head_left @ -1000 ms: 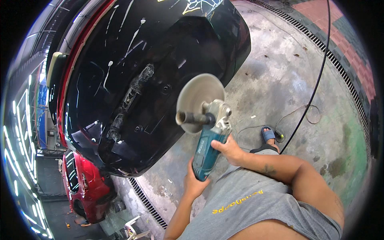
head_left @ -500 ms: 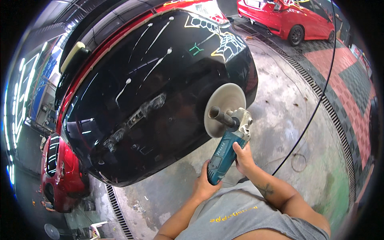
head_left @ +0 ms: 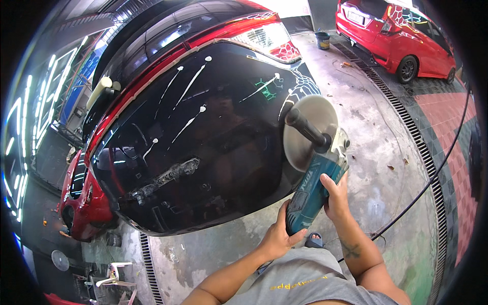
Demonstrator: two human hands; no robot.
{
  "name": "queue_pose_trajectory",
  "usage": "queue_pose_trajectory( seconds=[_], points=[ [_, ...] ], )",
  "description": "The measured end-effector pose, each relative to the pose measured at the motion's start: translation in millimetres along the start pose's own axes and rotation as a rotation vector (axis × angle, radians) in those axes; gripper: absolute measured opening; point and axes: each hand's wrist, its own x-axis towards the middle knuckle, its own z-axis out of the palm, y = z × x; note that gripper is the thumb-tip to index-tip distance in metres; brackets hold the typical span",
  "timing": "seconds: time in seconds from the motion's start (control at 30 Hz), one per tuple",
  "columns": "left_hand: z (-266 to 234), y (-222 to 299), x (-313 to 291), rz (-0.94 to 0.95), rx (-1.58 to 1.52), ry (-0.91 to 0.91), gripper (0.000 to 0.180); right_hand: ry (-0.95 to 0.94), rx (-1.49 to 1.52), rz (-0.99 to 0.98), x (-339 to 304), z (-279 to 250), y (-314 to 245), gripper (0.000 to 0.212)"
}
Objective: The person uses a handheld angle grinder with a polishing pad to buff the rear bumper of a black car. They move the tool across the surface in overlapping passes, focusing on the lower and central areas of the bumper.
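Both of my hands hold a polisher (head_left: 311, 189) with a teal body, a metal head and a black side handle (head_left: 301, 124). My left hand (head_left: 278, 233) wraps the rear end of the body. Farther forward, my right hand (head_left: 336, 197) grips its right side, thumb on top. The polisher's round pale pad (head_left: 325, 113) overlaps the right edge of a glossy black car tailgate (head_left: 223, 147); whether they touch I cannot tell. Several white streaks of compound (head_left: 190, 86) run across the tailgate's far part. A rough, smeared strip (head_left: 170, 172) lies lower on it.
A black cord (head_left: 432, 180) curves along the right over the concrete floor (head_left: 371, 173). Beyond it runs a drain grate (head_left: 406, 119). A red car (head_left: 391, 46) stands far right, near a dark bucket (head_left: 323, 40). Red bodywork (head_left: 91, 213) and a white frame (head_left: 114, 274) are at left.
The polisher has moved right and away from me along the tailgate, held in both hands. My view has shifted, so the tailgate sits lower in the picture.
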Motion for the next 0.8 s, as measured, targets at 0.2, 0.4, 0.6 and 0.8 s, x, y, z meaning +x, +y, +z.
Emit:
queue_pose_trajectory(
  seconds=[0.2,0.4,0.6,0.8],
  points=[
    [-22,60,11,0.033,-0.234,0.047,0.097,-0.073,-0.059,-0.026,34,60,-63,0.075],
    [-101,110,-10,-0.049,-0.237,0.094,0.085,0.041,-0.216,0.005,51,143,-67,0.091],
    [-184,101,-78,-0.057,0.002,0.219,0.099,-0.062,0.114,-0.068,-4,222,-10,0.097],
    [-208,116,-84,-0.047,0.084,0.157,0.100,-0.006,0.257,-0.112,-3,238,5,0.078]
  ],
)
